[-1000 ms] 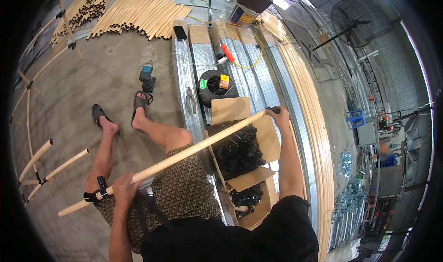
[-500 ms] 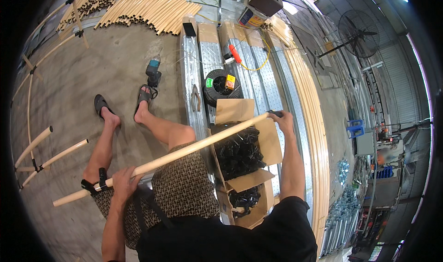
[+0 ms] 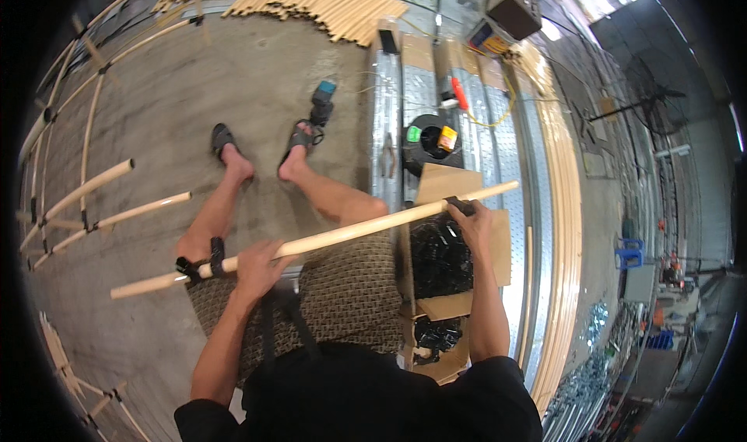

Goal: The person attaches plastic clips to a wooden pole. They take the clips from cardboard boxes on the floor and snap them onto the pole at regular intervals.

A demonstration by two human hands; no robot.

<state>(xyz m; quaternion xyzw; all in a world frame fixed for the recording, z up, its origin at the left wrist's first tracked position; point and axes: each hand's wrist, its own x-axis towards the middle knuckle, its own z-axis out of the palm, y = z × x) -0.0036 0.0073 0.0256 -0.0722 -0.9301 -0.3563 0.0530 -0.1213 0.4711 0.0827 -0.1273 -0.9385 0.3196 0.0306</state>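
Observation:
A long cream-coloured pipe (image 3: 350, 232) lies slantwise across my lap, its right end raised over the open boxes. My left hand (image 3: 259, 269) is closed around it near the left end. Just left of those fingers, two black pipe joints (image 3: 216, 257) sit on the pipe. Farther right, my right hand (image 3: 473, 222) grips another black pipe joint (image 3: 459, 205), which is around the pipe a short way in from its right tip. Below that hand, an open cardboard box (image 3: 451, 179) holds many black joints (image 3: 440, 259); a second box (image 3: 459, 370) has more.
Wrapped metal lengths (image 3: 385, 107) run beside my leg, bearing pliers (image 3: 387, 156), a black spool (image 3: 416, 166) and a phone (image 3: 387, 41). A cordless drill (image 3: 320, 103) stands by my foot. Pipe frames (image 3: 93, 185) stand left; loose pipes (image 3: 311, 6) lie at the back.
The joint in my right hand has moved from the pipe's right tip to a short way along it, so the tip now sticks out beyond. The whole view has shifted.

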